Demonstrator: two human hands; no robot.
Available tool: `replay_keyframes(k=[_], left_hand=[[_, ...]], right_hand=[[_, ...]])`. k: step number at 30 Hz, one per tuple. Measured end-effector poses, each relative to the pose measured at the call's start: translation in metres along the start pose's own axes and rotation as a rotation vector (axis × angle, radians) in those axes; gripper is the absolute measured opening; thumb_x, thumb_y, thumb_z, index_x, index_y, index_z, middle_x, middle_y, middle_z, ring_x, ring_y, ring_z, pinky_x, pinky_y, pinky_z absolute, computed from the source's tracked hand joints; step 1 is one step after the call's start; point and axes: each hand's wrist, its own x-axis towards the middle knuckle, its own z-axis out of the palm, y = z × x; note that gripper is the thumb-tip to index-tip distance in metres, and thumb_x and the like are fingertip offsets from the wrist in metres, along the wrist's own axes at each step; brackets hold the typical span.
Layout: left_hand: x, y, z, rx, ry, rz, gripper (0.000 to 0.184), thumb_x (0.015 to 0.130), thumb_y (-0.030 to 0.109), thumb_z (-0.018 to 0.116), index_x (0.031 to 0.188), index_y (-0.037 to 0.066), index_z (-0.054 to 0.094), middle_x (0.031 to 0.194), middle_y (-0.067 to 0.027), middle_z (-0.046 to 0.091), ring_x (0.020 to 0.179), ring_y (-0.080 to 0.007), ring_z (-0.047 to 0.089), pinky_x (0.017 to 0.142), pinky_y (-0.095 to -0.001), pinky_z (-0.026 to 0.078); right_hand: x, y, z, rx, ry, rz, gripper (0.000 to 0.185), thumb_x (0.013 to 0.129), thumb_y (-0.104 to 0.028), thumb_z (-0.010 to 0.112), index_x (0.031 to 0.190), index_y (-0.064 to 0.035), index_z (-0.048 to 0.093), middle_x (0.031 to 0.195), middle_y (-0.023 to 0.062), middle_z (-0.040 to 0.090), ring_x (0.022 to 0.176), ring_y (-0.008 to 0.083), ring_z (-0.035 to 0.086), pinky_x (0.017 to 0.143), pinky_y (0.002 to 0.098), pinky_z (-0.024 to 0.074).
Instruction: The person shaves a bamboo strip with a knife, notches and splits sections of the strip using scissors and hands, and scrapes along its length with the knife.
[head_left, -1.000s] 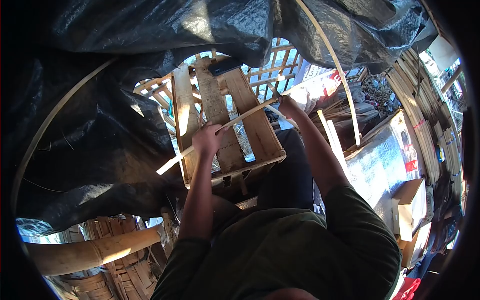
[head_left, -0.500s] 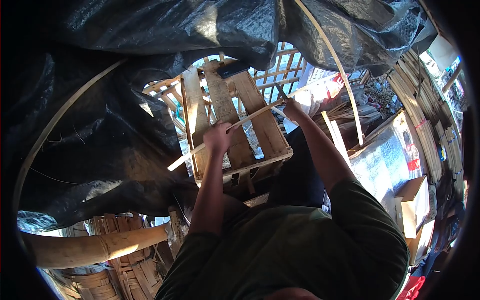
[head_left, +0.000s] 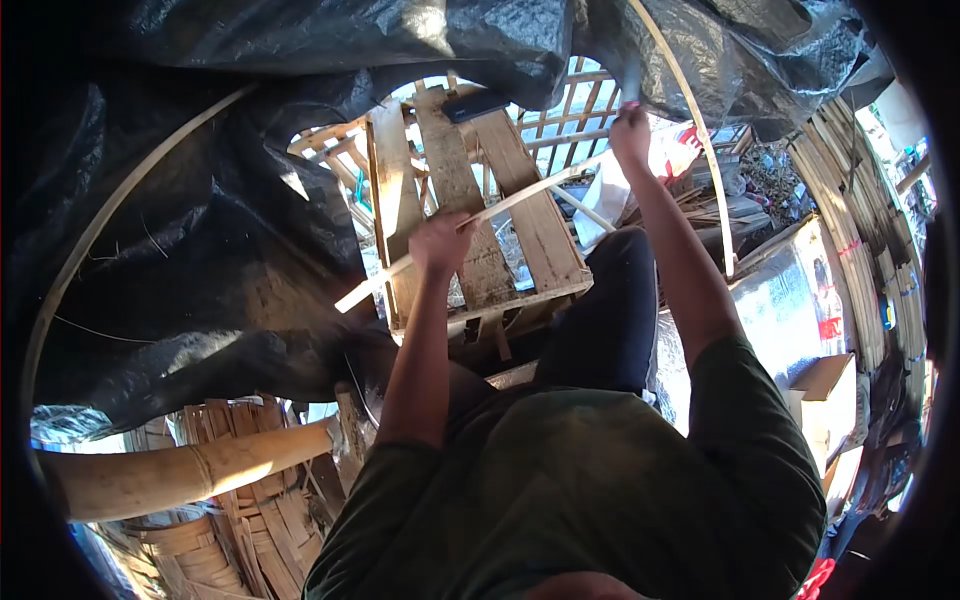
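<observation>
My left hand (head_left: 440, 243) is closed around a pale bamboo strip (head_left: 515, 198), which slants across a slatted wooden crate (head_left: 545, 235). One end of the strip sticks out at the lower left, past the crate's side. Up and to the right, my right hand (head_left: 630, 138) grips a knife (head_left: 631, 82), raised above the strip's far end and apart from it. The blade points upward and is smeared by motion; a bit of red shows where it meets the hand. A dark phone-like object (head_left: 474, 106) lies on the crate's far end.
Black plastic sheeting (head_left: 180, 230) hangs at the left and overhead. A thin curved bamboo pole (head_left: 690, 105) stands right of my right hand. Bundled bamboo (head_left: 835, 210), a silvery sheet (head_left: 770, 305) and a cardboard box (head_left: 825, 385) are at the right. A thick bamboo pole (head_left: 190, 480) crosses the lower left.
My right hand has lifted up and to the right with the knife, away from the strip. My left hand keeps its hold on the strip, which has shifted slightly.
</observation>
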Motion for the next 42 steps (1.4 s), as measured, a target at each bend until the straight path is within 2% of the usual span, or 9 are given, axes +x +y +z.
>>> replay_keyframes(k=[2,6,7,10,26,31,33,35,42], left_hand=[[-0.001,0.005,-0.006,0.010,-0.005,0.021,0.028,0.083,0.050,0.068,0.089,0.024,0.076,0.091,-0.0017,0.069,0.080,-0.0269,0.069,0.069,-0.0400,0.054],[0.000,0.017,-0.014,0.129,-0.078,0.018,0.029,0.085,0.051,0.065,0.088,0.024,0.075,0.087,-0.0011,0.065,0.080,-0.0265,0.067,0.068,-0.0395,0.052],[0.002,0.019,-0.015,0.163,-0.098,-0.001,0.029,0.086,0.051,0.064,0.088,0.025,0.075,0.087,-0.0013,0.064,0.080,-0.0262,0.067,0.068,-0.0393,0.052],[0.002,0.018,-0.013,0.142,-0.084,-0.005,0.029,0.087,0.052,0.063,0.095,0.025,0.074,0.089,-0.0008,0.065,0.084,-0.0258,0.067,0.070,-0.0384,0.052],[0.004,0.017,0.002,0.200,-0.153,-0.041,0.033,0.089,0.052,0.061,0.110,0.027,0.069,0.099,-0.0014,0.072,0.091,-0.0236,0.069,0.079,-0.0378,0.050],[0.005,0.015,0.002,0.198,-0.226,-0.100,0.033,0.090,0.051,0.061,0.114,0.029,0.069,0.100,-0.0007,0.071,0.093,-0.0233,0.069,0.079,-0.0380,0.050],[0.006,0.010,0.003,0.176,-0.149,0.067,0.033,0.091,0.049,0.060,0.115,0.029,0.070,0.102,0.0010,0.070,0.095,-0.0236,0.068,0.079,-0.0387,0.051],[0.005,0.012,0.003,0.187,-0.156,0.054,0.031,0.091,0.048,0.060,0.111,0.026,0.071,0.103,0.0017,0.068,0.096,-0.0239,0.067,0.079,-0.0392,0.051],[0.008,0.011,0.000,0.173,-0.148,0.085,0.028,0.091,0.045,0.061,0.106,0.024,0.072,0.099,0.0012,0.068,0.092,-0.0239,0.067,0.077,-0.0389,0.051]], right_hand=[[-0.012,0.032,0.019,-0.127,-0.327,0.035,0.046,0.100,-0.037,0.040,0.100,0.0002,0.067,0.084,0.0275,0.068,0.087,0.0454,0.066,0.075,0.0519,0.0512],[-0.066,0.043,0.029,-0.246,-0.695,0.250,0.041,0.099,-0.031,0.043,0.100,0.0035,0.065,0.075,0.0234,0.067,0.065,0.0350,0.069,0.060,0.0464,0.0543],[-0.077,0.044,0.027,-0.284,-0.721,0.143,0.037,0.099,-0.026,0.043,0.101,0.0054,0.062,0.081,0.0268,0.068,0.072,0.0389,0.069,0.065,0.0481,0.0541],[-0.094,0.056,0.031,-0.275,-0.658,0.006,0.030,0.097,-0.020,0.045,0.111,0.0047,0.056,0.097,0.0308,0.066,0.096,0.0450,0.065,0.082,0.0525,0.0498],[-0.103,0.071,0.042,-0.152,-0.595,0.055,0.037,0.085,-0.011,0.051,0.120,-0.0033,0.058,0.101,0.0268,0.067,0.099,0.0444,0.064,0.085,0.0515,0.0507],[-0.104,0.075,0.044,-0.138,-0.588,0.055,0.032,0.090,-0.014,0.049,0.118,-0.0019,0.059,0.101,0.0283,0.067,0.100,0.0451,0.063,0.085,0.0517,0.0503],[-0.104,0.072,0.042,-0.161,-0.604,0.095,0.029,0.093,-0.017,0.048,0.115,-0.0014,0.059,0.100,0.0293,0.066,0.100,0.0460,0.063,0.085,0.0525,0.0499],[-0.106,0.071,0.041,-0.133,-0.599,0.082,0.028,0.095,-0.020,0.046,0.113,-0.0013,0.058,0.100,0.0298,0.066,0.100,0.0466,0.063,0.085,0.0530,0.0496],[-0.105,0.076,0.046,-0.175,-0.613,0.124,0.033,0.094,-0.019,0.044,0.121,-0.0040,0.057,0.102,0.0276,0.067,0.101,0.0440,0.064,0.086,0.0514,0.0506]])
